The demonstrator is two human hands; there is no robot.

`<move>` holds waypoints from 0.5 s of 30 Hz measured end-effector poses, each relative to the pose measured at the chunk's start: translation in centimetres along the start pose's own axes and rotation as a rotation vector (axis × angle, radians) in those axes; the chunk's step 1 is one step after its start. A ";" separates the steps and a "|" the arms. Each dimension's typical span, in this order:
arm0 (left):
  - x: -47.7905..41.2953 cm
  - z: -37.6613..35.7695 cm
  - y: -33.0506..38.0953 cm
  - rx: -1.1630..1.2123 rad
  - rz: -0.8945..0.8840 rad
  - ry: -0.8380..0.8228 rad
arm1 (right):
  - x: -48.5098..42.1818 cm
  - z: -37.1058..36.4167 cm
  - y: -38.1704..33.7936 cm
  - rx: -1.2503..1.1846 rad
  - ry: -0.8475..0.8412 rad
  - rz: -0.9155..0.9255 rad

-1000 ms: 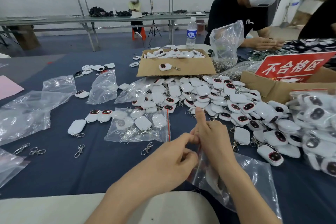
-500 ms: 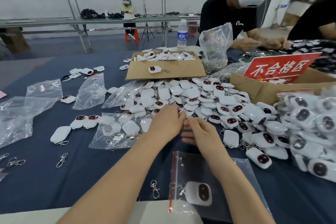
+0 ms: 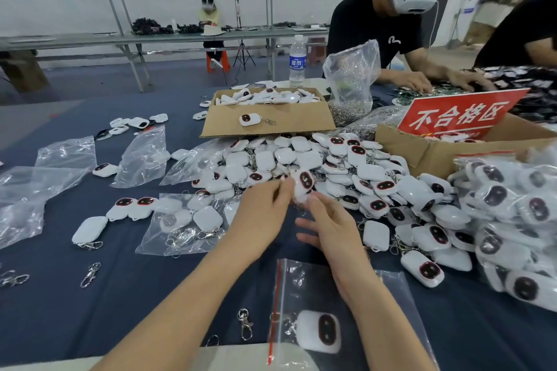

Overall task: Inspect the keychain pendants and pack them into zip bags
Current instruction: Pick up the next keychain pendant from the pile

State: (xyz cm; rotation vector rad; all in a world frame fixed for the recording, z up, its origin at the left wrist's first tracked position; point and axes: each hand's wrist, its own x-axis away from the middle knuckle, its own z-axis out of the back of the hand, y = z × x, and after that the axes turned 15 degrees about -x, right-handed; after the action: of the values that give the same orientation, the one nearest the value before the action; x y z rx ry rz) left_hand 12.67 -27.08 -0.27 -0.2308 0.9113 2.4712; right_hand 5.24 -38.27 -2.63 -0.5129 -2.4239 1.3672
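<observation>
Pendant [image 3: 303, 184] lifted off pile [image 3: 346, 166] | left hand [image 3: 265, 214] pinches it | right hand [image 3: 330, 230] fingers loose

White keychain pendants, loose and bagged, with clear zip bags around them

A heap of pendants [image 3: 331, 166] fills the centre and right of the frame: rounded white tiles, some showing a dark oval ringed in red, some blank side up, each on a metal clip. One raised pendant [image 3: 303, 184] stands upright at the heap's near edge, pinched by the left hand [image 3: 265, 214] (blurred). At bottom centre a zip bag [image 3: 301, 286] with a red seal strip lies flat, a bagged pendant [image 3: 322, 331] face up inside. Left of centre a fuller bag [image 3: 156, 244] holds several; empty bags [image 3: 141, 156] lie crumpled further left.
</observation>
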 end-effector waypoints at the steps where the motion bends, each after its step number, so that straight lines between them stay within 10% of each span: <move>1: 1.6 0.6 -0.3 0.105 0.013 -0.039 | 0.1 -0.2 -0.1 0.016 -0.039 0.023; 15: 7.6 1.2 -2.8 0.585 0.161 -0.094 | 1.6 -1.5 0.7 0.241 -0.309 0.102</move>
State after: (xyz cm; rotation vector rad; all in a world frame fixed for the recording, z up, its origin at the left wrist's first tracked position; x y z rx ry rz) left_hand 7.55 -21.56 -3.34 0.1635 1.6040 2.2068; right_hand 4.60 -36.10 -2.31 -0.3925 -2.4411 1.8741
